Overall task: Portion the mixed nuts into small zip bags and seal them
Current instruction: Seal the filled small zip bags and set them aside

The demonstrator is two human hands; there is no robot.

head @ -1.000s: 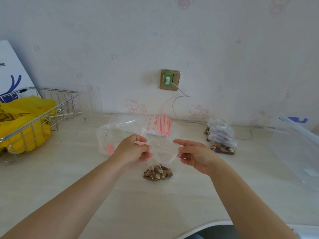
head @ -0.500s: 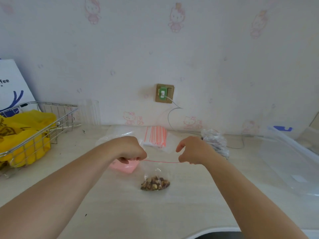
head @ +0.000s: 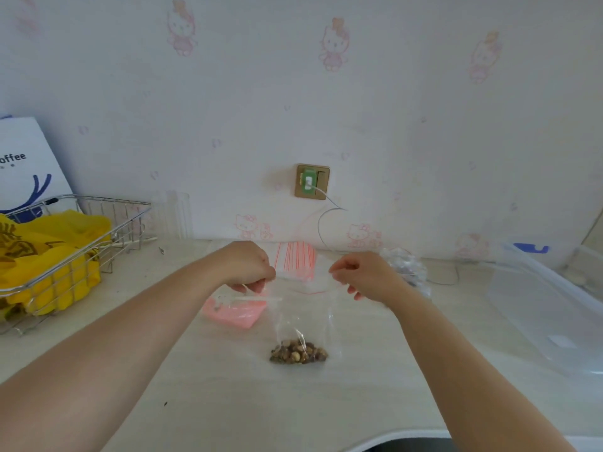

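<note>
A small clear zip bag hangs between my hands, with mixed nuts gathered at its bottom on the table. My left hand pinches the bag's top left corner. My right hand pinches the top right corner, and the red zip line sags between them. Behind my hands lies a stack of empty red-striped zip bags. Filled nut bags sit behind my right hand, partly hidden.
A pink scoop-like object lies under my left hand. A wire basket with yellow bags stands at the left. A large clear plastic container sits at the right. A clear cup stands by the wall.
The view tilted up. Both hands rose and moved apart, stretching the bag's zip top between them, with the nuts settled at the bottom.
</note>
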